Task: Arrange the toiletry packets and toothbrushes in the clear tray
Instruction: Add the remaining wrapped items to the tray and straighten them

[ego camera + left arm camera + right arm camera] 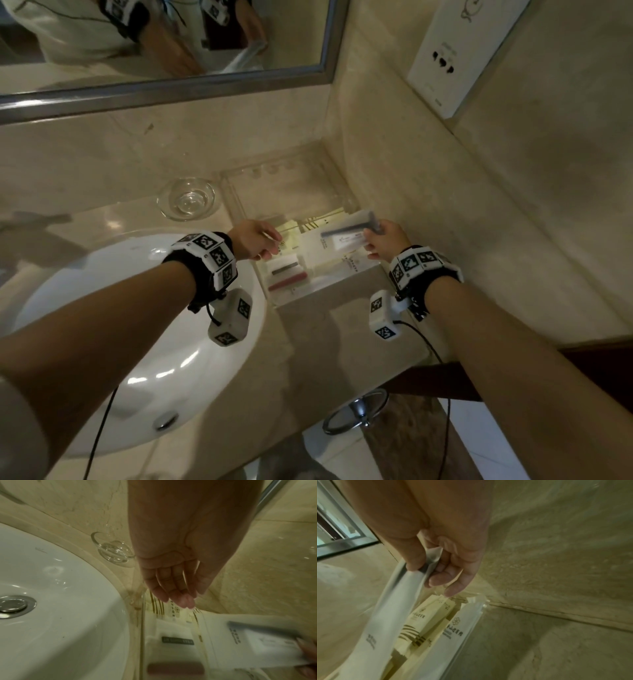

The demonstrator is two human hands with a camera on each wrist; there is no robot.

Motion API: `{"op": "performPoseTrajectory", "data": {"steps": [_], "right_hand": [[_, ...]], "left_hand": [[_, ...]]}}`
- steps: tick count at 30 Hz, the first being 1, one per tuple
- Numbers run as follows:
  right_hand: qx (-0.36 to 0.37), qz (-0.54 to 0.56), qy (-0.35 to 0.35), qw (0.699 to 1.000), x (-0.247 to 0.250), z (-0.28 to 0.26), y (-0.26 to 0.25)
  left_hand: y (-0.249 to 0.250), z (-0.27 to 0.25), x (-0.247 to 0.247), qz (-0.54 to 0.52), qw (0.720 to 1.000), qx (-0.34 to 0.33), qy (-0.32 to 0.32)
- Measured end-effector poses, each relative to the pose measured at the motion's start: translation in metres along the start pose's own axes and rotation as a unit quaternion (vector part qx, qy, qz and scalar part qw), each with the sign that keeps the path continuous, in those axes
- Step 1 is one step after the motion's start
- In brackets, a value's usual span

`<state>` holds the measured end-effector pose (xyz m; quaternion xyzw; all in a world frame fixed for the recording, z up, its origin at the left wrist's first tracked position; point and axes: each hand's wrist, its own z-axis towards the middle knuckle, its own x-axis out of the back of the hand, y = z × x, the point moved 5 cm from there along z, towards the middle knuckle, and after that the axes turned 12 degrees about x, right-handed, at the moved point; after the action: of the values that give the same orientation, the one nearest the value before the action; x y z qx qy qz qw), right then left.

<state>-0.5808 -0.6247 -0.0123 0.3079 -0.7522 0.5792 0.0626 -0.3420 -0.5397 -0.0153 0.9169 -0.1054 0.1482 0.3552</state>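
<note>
The clear tray sits in the counter's corner and holds cream packets, a dark-banded packet and a red-banded one. My right hand pinches a long white packet with a grey stick-like item showing through it, held above the tray's right side. Thumb and fingers clamp that white packet at its end in the right wrist view, above more cream packets. My left hand reaches straight-fingered over the cream packets and holds nothing; contact is unclear.
A small glass dish stands left of the tray. The white sink basin lies under my left arm. Marble walls close the corner behind and right of the tray. Above the counter are a mirror, a wall socket panel and, lower, a towel ring.
</note>
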Motion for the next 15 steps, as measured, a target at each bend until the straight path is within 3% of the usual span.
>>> {"op": "performPoseTrajectory", "data": {"steps": [15], "right_hand": [[-0.081,-0.084,0.018,0.993,-0.013,0.01,0.03]], "left_hand": [[-0.018,0.011,0.009,0.011,0.999,0.012,0.034]]}}
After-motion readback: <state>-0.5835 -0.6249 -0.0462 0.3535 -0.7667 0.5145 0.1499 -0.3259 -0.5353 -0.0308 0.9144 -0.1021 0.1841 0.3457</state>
